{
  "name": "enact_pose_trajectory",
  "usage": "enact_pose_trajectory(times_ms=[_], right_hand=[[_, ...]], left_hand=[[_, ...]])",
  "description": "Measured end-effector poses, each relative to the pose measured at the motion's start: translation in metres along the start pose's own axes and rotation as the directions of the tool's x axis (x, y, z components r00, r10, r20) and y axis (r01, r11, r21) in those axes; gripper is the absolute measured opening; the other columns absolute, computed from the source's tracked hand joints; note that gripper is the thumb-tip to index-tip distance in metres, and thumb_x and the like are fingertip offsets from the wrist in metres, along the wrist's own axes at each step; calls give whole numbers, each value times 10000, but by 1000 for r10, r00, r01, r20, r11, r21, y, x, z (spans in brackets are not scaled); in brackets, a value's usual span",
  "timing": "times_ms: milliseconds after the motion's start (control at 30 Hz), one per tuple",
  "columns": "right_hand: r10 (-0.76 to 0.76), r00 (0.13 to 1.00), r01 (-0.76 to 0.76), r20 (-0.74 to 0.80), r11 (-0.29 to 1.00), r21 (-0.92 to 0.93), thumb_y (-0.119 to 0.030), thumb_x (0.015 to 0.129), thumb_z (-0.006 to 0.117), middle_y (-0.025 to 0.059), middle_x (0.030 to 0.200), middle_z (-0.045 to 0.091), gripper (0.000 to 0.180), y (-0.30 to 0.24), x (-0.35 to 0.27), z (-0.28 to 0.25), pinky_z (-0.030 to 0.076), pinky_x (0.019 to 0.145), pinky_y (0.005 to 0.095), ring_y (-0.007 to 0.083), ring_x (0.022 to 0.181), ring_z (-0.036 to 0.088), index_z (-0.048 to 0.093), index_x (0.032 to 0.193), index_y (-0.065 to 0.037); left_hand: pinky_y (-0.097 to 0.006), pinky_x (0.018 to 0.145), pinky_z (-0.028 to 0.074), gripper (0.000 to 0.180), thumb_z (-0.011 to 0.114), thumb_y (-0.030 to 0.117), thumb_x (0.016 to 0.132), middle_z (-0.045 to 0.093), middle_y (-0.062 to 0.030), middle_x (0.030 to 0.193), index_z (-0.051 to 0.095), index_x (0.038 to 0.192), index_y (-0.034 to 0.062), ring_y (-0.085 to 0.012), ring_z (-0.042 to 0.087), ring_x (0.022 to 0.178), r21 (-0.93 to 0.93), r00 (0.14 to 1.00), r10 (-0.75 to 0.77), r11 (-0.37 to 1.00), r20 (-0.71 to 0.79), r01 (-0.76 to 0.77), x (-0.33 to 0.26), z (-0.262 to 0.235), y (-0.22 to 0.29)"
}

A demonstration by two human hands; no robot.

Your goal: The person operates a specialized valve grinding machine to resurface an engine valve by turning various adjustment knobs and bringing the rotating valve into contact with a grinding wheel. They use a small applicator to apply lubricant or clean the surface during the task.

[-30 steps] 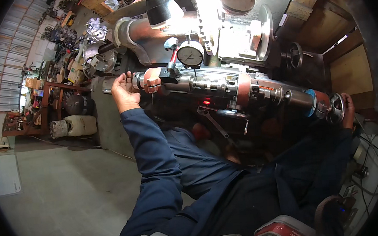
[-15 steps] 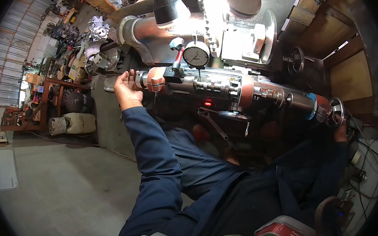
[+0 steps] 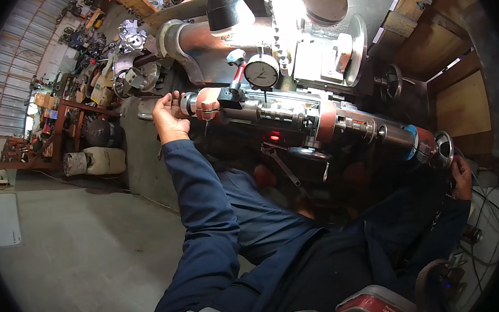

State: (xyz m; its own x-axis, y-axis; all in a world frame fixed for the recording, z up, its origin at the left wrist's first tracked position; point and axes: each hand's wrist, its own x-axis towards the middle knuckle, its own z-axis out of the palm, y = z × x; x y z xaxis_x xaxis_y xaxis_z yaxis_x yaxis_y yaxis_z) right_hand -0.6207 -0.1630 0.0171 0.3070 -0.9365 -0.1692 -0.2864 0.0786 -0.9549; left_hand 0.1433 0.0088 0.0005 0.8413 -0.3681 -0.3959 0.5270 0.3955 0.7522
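Observation:
My left hand (image 3: 170, 118) is at the left end of the machine, palm turned up and fingers apart, beside a round metal knob (image 3: 188, 104). Far to the right, my right hand (image 3: 461, 175) has its fingers closed at the lower rim of a metal handwheel (image 3: 443, 149); part of the grip is hidden. Between the two ends runs a shiny shaft with lobes (image 3: 281, 115), held lengthwise. A dial gauge (image 3: 261, 72) stands over it with its stem pointing down at the shaft. The gauge hangs from a holder with a red arm (image 3: 237, 76).
Below the shaft are a small crank handwheel (image 3: 309, 153) and a hanging spanner (image 3: 283, 165). A bright work lamp (image 3: 227, 11) hangs above. Metal parts (image 3: 132, 39) crowd the far left, with a gas cylinder (image 3: 103, 162) on the floor. Cables (image 3: 487, 202) trail at the right.
My right hand has shifted right and a little up around the handwheel's rim, showing more of itself. The left hand stays beside the knob. The view has moved slightly.

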Motion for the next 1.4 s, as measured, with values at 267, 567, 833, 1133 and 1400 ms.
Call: enact_pose_trajectory(times_ms=[267,567,833,1133,1400], right_hand=[[-91,975,107,-203,992,72,-214,974,562,-21,926,566,179,15,47,3,438,751,219,66,840,527,586,1038,-48],[24,1000,-25,-10,998,-65,-118,925,538,26,956,620,190,69,88,-10,504,756,267,123,856,596,595,1082,-28],[10,999,27,42,629,-777,-183,921,540,71,901,664,219,102,38,-55,493,765,368,209,846,634,633,1024,-13],[-516,718,113,-468,749,-653,-149,974,511,133,1134,642,292,-95,17,80,459,914,332,213,1049,605,598,1205,7],[-688,658,722,306,461,-515,-316,679,800,146,1084,628,530,-167,41,344,402,970,413,300,1077,565,622,1084,-24]], left_hand=[[-392,815,540,130,587,118,815,642,-87,902,534,911,50,-227,637,855,17,1000,-13,1000,28,13,14,-7,-5],[-282,640,494,358,581,397,890,659,-77,797,623,836,46,-177,633,705,509,948,-114,859,297,-56,2,13,-4],[-343,749,475,759,403,695,885,686,-135,843,699,794,2,-236,631,812,916,951,-167,354,261,-189,15,29,-2],[-393,752,441,403,491,323,889,668,-192,839,646,847,-46,-303,604,801,830,823,-119,16,555,-557,16,25,1],[-347,671,467,319,416,182,842,642,-200,776,609,765,-60,-273,623,725,461,483,207,149,851,-875,23,-10,-14]])
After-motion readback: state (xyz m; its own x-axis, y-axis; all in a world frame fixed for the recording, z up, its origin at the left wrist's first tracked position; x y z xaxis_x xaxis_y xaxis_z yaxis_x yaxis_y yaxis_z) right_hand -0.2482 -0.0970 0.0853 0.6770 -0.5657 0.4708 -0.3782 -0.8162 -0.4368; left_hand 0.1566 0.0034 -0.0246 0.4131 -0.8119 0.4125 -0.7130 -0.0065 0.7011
